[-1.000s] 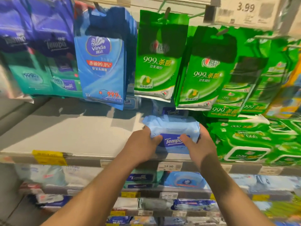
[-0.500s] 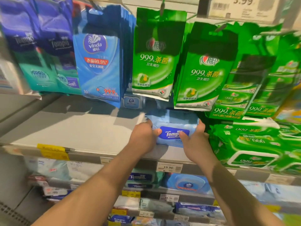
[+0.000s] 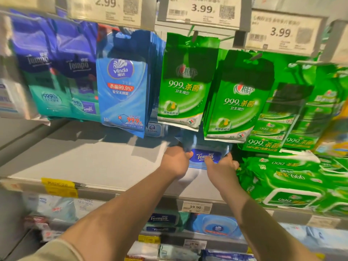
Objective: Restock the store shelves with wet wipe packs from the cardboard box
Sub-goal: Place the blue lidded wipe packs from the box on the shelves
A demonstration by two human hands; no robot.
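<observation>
A light blue Tempo wet wipe pack (image 3: 206, 147) lies deep on the white shelf (image 3: 90, 161), under the hanging green packs. My left hand (image 3: 176, 162) grips its left end and my right hand (image 3: 221, 167) grips its right end, thumbs on the front. The pack's rear half is hidden behind the hanging packs. The cardboard box is out of view.
Hanging packs cross the top: purple Tempo (image 3: 56, 72), blue Vinda (image 3: 122, 85), green 999 packs (image 3: 182, 87). Large green wipe packs (image 3: 293, 183) are stacked right of the Tempo pack. Lower shelves (image 3: 212, 227) hold more packs. Price tags (image 3: 196, 206) line the shelf edge.
Both hands have pushed the Tempo pack further back on the shelf, under the hanging green packs. The camera has tilted up and closer.
</observation>
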